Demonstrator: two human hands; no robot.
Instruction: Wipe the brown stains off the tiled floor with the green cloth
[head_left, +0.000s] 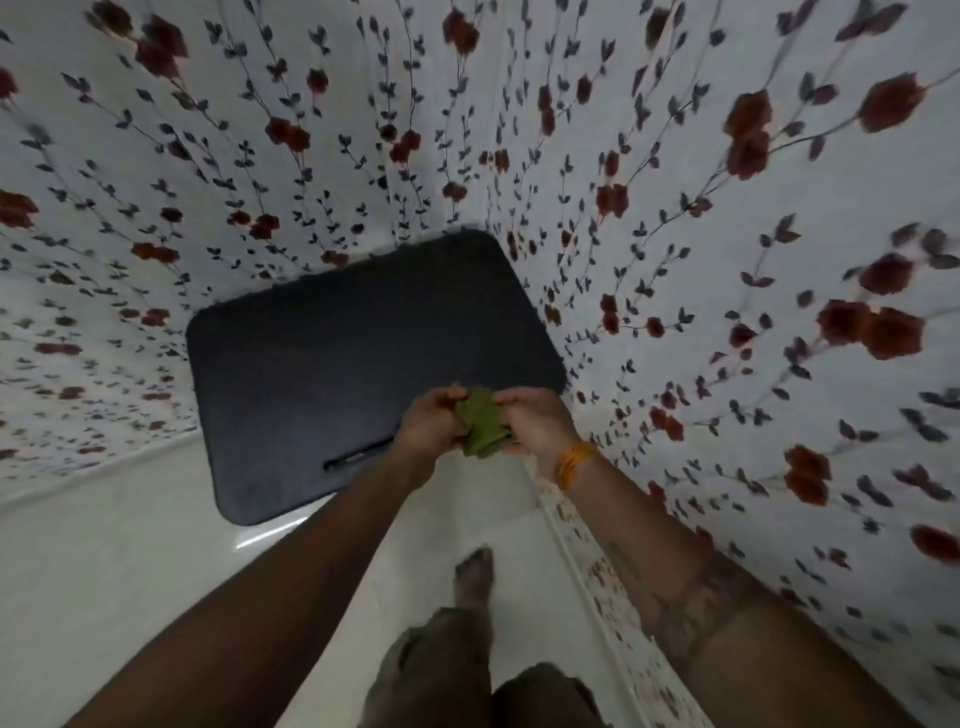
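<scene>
A small green cloth is bunched between both hands, held out in front of me above the dark tabletop. My left hand grips its left side and my right hand, with an orange band at the wrist, grips its right side. The pale tiled floor shows at the lower left and between my arms. I see no brown stains on the visible tiles. The view is blurred by motion.
A dark rounded rectangular table stands ahead, with a pen-like object near its front edge. White fabric with red flowers covers the surfaces behind and to the right. My bare foot and trouser legs are below.
</scene>
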